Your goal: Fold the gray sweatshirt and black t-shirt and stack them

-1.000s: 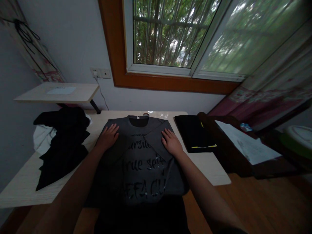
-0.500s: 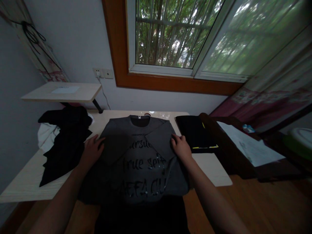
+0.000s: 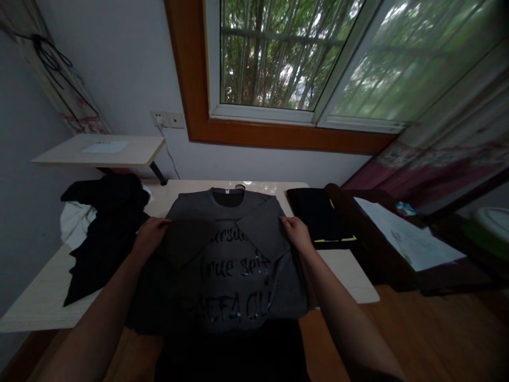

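Note:
A dark grey T-shirt [image 3: 238, 249] with black lettering lies spread on the pale table, collar toward the window. Its lower part hangs over the near edge, and its sleeves are folded in over the front. My left hand [image 3: 153, 233] pinches the shirt's left side edge below the shoulder. At the opposite edge, at about the same height, my right hand [image 3: 295, 232] has its thumb and fingers closed on the fabric. Both hands rest low over the tabletop.
Rumpled black clothing [image 3: 107, 228] and a white cloth [image 3: 77, 223] lie on the left, below a raised shelf [image 3: 71, 151]. To the right are a folded black garment [image 3: 314, 212] with yellow marks and a paper sheet [image 3: 405, 233] on dark furniture. The table [image 3: 345, 276] ends nearby.
The fingers of both hands, laid on the shirt's side edges before, have now closed into pinches on the fabric. The shirt has stayed in nearly the same place.

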Motion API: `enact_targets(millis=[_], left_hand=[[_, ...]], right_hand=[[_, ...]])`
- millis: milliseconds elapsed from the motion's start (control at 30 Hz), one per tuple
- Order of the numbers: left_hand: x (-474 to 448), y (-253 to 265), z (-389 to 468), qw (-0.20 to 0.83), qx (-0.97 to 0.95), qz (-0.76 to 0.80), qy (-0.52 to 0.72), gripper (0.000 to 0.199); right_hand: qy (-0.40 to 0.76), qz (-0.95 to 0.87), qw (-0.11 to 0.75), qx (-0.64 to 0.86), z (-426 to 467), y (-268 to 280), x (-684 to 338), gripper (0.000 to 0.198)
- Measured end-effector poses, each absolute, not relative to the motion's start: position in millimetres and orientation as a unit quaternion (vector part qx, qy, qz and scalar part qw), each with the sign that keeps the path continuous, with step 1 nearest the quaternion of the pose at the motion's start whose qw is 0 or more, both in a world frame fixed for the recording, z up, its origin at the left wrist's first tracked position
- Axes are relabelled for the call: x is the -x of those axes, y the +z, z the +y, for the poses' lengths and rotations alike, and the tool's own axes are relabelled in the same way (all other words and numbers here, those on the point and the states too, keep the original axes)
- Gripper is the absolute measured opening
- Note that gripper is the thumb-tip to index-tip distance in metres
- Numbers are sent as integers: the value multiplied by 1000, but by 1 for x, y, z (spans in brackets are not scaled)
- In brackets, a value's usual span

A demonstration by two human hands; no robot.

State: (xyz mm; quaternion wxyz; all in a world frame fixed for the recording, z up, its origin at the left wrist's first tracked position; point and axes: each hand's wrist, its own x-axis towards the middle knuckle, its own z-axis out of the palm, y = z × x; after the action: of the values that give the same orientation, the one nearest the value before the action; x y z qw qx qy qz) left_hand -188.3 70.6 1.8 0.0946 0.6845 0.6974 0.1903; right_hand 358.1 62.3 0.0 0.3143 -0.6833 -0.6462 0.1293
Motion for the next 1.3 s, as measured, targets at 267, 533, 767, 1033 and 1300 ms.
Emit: enact_targets(millis=[267, 533, 767, 1033, 1300], left_hand=[[186, 1, 91, 47, -685, 702, 189, 39], [193, -4, 119, 27, -672, 718, 182, 42], [189, -3, 146, 17, -666, 718, 199, 41], [184, 0, 178, 9, -669, 719, 189, 38], [182, -2, 159, 26, -647, 735, 201, 51]], right_hand=[[113, -661, 322, 668, 88, -3, -357, 41], [116, -654, 305, 682, 127, -3, -351, 42], [114, -653, 293, 689, 155, -5, -351, 39], [118, -648, 267, 703, 178, -3, -353, 36], [167, -632, 246, 716, 160, 3, -364, 59]])
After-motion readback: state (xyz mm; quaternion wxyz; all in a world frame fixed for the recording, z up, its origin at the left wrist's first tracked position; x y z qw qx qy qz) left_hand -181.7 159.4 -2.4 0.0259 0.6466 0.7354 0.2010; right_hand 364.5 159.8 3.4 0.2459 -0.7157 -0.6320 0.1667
